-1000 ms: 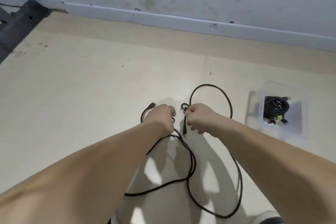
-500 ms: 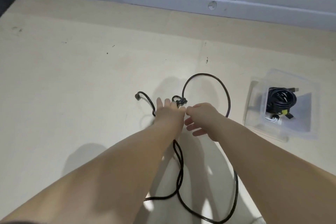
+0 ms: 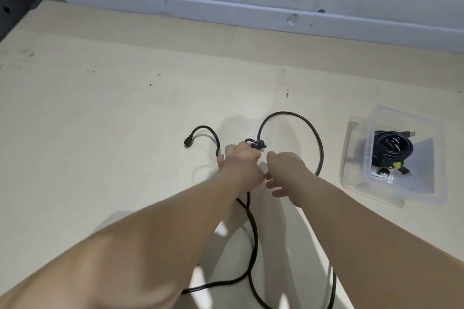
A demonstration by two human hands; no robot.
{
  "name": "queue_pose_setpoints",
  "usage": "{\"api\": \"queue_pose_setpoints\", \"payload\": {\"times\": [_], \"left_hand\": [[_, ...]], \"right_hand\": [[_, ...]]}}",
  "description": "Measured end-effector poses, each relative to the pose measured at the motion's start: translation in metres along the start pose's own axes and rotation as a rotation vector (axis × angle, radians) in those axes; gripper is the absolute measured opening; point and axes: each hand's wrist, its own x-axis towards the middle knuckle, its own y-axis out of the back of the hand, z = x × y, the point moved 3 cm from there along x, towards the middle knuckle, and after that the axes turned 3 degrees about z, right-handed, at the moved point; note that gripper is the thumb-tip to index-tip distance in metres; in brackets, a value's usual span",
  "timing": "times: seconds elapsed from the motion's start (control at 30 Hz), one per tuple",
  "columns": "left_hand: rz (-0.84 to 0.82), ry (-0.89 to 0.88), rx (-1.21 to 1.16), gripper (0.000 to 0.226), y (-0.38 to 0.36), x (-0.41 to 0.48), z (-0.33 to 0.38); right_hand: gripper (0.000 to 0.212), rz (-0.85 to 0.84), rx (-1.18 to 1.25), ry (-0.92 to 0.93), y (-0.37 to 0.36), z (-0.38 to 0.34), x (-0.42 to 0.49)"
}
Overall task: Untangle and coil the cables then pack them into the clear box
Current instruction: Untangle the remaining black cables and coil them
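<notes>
A long black cable (image 3: 319, 148) lies in loose loops on the pale floor, with a small knot (image 3: 256, 144) at the base of its far loop. Its plug end (image 3: 187, 143) rests on the floor to the left. My left hand (image 3: 239, 163) is closed over the cable, its fingertips on the knot. Just right of the knot, my right hand (image 3: 286, 170) has its fingers apart and holds nothing. The clear box (image 3: 424, 170) stands on the floor at the right, with a coiled black cable (image 3: 393, 149) inside it.
A grey baseboard (image 3: 226, 11) and a scuffed wall run along the far side. A dark metal piece (image 3: 12, 5) sits in the far left corner. More loops of the cable (image 3: 253, 233) trail between my forearms toward me.
Both hands were closed on the cable near the knot. My left hand has since reached forward onto the knot, my right hand has opened, and the plug end has settled further left.
</notes>
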Motion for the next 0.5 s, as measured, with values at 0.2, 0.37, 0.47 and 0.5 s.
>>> {"api": "queue_pose_setpoints", "payload": {"times": [0.2, 0.37, 0.47, 0.5], "left_hand": [[0.100, -0.188, -0.404, 0.023, 0.078, -0.031, 0.028], [0.113, -0.304, -0.467, 0.030, 0.136, -0.091, 0.040], [0.129, -0.293, -0.436, 0.015, 0.166, -0.132, 0.034], [0.125, -0.299, -0.444, 0.014, 0.176, -0.144, 0.030]], "right_hand": [[0.051, 0.152, 0.099, 0.150, 0.004, -0.044, -0.037], [0.028, -0.014, 0.639, 0.066, 0.010, -0.076, -0.094], [0.017, -0.052, 0.553, 0.100, 0.011, -0.090, -0.134], [0.020, -0.043, 0.507, 0.114, 0.011, -0.093, -0.148]]}}
